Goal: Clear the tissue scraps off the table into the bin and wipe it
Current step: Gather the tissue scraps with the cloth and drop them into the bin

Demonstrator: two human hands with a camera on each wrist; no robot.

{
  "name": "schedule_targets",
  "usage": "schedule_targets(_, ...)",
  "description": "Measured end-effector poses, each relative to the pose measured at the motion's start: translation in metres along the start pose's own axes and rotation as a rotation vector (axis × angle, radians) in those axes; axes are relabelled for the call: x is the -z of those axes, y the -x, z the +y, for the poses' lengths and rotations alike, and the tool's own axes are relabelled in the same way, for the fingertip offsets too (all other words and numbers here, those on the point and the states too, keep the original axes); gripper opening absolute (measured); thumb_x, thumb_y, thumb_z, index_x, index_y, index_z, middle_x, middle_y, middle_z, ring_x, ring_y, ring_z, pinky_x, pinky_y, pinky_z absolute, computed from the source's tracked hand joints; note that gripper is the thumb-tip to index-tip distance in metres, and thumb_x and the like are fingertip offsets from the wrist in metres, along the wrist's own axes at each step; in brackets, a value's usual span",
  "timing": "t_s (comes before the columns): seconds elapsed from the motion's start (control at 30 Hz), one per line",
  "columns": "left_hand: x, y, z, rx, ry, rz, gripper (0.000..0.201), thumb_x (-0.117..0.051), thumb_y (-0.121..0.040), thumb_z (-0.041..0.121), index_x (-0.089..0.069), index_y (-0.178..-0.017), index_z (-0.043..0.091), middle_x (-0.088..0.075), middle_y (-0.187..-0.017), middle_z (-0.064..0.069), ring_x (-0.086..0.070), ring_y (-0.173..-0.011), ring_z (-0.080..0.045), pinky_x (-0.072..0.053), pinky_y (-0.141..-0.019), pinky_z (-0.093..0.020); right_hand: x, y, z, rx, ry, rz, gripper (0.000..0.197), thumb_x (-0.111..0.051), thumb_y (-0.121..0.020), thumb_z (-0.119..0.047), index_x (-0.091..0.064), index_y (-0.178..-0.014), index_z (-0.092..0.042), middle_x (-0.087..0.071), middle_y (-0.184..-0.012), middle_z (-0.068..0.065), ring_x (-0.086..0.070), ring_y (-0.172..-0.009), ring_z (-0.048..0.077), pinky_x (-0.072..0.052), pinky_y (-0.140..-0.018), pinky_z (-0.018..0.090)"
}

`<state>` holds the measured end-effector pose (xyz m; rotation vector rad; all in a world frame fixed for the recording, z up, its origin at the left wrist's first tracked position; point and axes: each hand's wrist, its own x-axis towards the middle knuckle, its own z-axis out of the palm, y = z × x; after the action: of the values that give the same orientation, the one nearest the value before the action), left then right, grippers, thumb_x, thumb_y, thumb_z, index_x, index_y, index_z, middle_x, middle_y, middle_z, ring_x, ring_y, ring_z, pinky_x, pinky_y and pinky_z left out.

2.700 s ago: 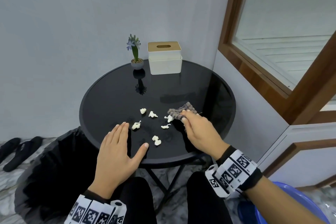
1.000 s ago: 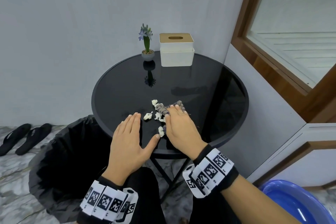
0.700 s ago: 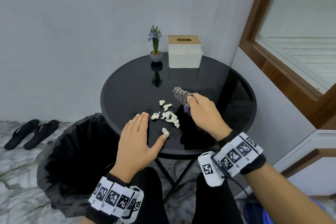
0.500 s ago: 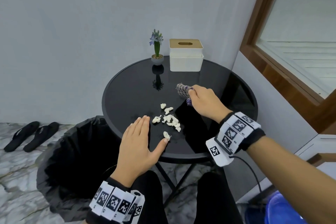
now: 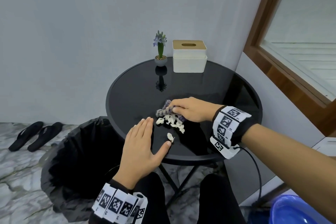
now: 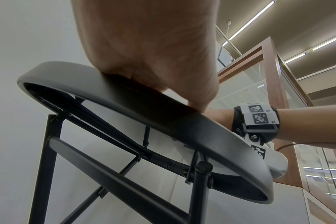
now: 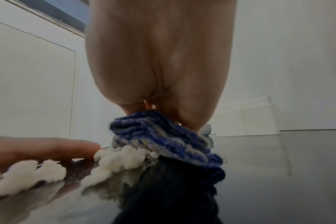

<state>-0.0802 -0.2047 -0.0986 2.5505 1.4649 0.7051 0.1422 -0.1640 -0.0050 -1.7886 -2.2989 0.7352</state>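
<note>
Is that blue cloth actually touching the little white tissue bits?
Touching. The right wrist view shows the cloth edge pressed against the heap of tissue scraps, no gap between.

White tissue scraps [image 5: 171, 122] on a glossy black table [image 5: 209, 85] — a blue-and-grey striped cloth [image 5: 166, 110] beside them, a black-lined bin [image 5: 76, 152], a white tissue box [image 5: 189, 58] with a tan lid.

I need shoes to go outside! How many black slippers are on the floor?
2. One slipper lies on the marble floor near the wall; the other slipper lies beside it, nearer the bin. The bin might hide more.
</note>
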Motion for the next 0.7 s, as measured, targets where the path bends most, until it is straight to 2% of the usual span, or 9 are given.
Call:
schedule_targets(0.13, 0.001, 0.001, 0.000, -0.006, 0.009, 0.004, 0.087, -0.039, -0.087, 0.071, -0.035, -0.151, 0.012, -0.036, -0.157, 0.000, -0.029, -0.146, -0.016, -0.021, -0.120, -0.037, -0.002, 0.017, 0.006, -0.005, -0.049, 0.016, 0.023, -0.039, -0.100, -0.028, -0.059, -0.108, -0.018, -0.066, -0.097, 0.008, -0.060, -0.092, 0.024, -0.047, -0.089, 0.040)
schedule_targets(0.23, 0.001, 0.001, 0.000, -0.009, 0.017, 0.002, 0.087, -0.039, -0.086, 0.071, -0.035, -0.151, 0.012, -0.035, -0.157, 0.001, -0.028, -0.146, -0.016, -0.021, -0.119, -0.037, -0.007, 0.029, 0.012, -0.025, -0.165, 0.042, 0.021, -0.040, -0.100, -0.031, -0.058, -0.101, -0.021, -0.065, -0.091, 0.010, -0.060, -0.082, 0.020, -0.049, -0.088, 0.043)
schedule_targets(0.3, 0.001, 0.000, -0.001, -0.007, 0.021, 0.002, 0.088, -0.039, -0.086, 0.071, -0.035, -0.151, 0.012, -0.035, -0.157, 0.000, -0.028, -0.146, -0.016, -0.022, -0.119, -0.039, -0.011, 0.035, 0.016, -0.033, -0.234, 0.095, 0.020, -0.041, -0.099, -0.030, -0.060, -0.100, -0.022, -0.064, -0.085, 0.002, -0.058, -0.078, 0.014, -0.050, -0.086, 0.040)
schedule_targets(0.4, 0.002, 0.001, -0.001, -0.012, 0.026, 0.000, 0.088, -0.039, -0.086, 0.071, -0.036, -0.150, 0.011, -0.036, -0.156, 0.000, -0.029, -0.146, -0.017, -0.024, -0.119, -0.040, -0.015, 0.044, 0.023, -0.065, -0.356, 0.253, 0.020, -0.042, -0.099, -0.028, -0.062, -0.099, -0.025, -0.064, -0.084, -0.008, -0.058, -0.078, 0.007, -0.046, -0.082, 0.031)
schedule_targets(0.5, 0.002, 0.001, -0.002, -0.011, 0.031, -0.001, 0.088, -0.039, -0.086, 0.071, -0.035, -0.151, 0.012, -0.035, -0.157, 0.001, -0.028, -0.147, -0.016, -0.023, -0.119, -0.039, -0.010, 0.052, 0.031, -0.116, -0.416, 0.518, 0.020, -0.043, -0.099, -0.029, -0.062, -0.097, -0.024, -0.064, -0.081, -0.009, -0.059, -0.077, 0.006, -0.044, -0.078, 0.025)
schedule_targets(0.6, 0.003, 0.001, -0.003, -0.010, 0.029, -0.003, 0.088, -0.039, -0.086, 0.071, -0.034, -0.151, 0.013, -0.034, -0.157, 0.001, -0.026, -0.147, -0.015, -0.022, -0.119, -0.039, -0.003, 0.061, 0.036, -0.148, -0.309, 0.636, 0.020, -0.040, -0.101, -0.026, -0.059, -0.105, -0.022, -0.065, -0.079, -0.006, -0.061, -0.069, 0.000, -0.042, -0.062, 0.008)
schedule_targets(0.67, 0.002, 0.001, -0.003, -0.009, 0.030, -0.007, 0.087, -0.040, -0.086, 0.071, -0.034, -0.151, 0.013, -0.034, -0.157, 0.001, -0.026, -0.147, -0.015, -0.023, -0.119, -0.039, 0.001, 0.064, 0.043, -0.147, -0.210, 0.647, 0.021, -0.039, -0.102, -0.024, -0.057, -0.110, -0.016, -0.067, -0.078, -0.001, -0.064, -0.070, 0.004, -0.047, -0.065, 0.011)
schedule_targets(0.7, 0.002, 0.001, -0.004, -0.008, 0.033, -0.007, 0.087, -0.040, -0.086, 0.071, -0.034, -0.151, 0.013, -0.034, -0.157, 0.001, -0.026, -0.147, -0.015, -0.023, -0.119, -0.040, 0.004, 0.063, 0.050, -0.167, -0.175, 0.650, 0.023, -0.038, -0.101, -0.024, -0.056, -0.112, -0.014, -0.068, -0.080, 0.003, -0.066, -0.073, 0.010, -0.052, -0.072, 0.020)
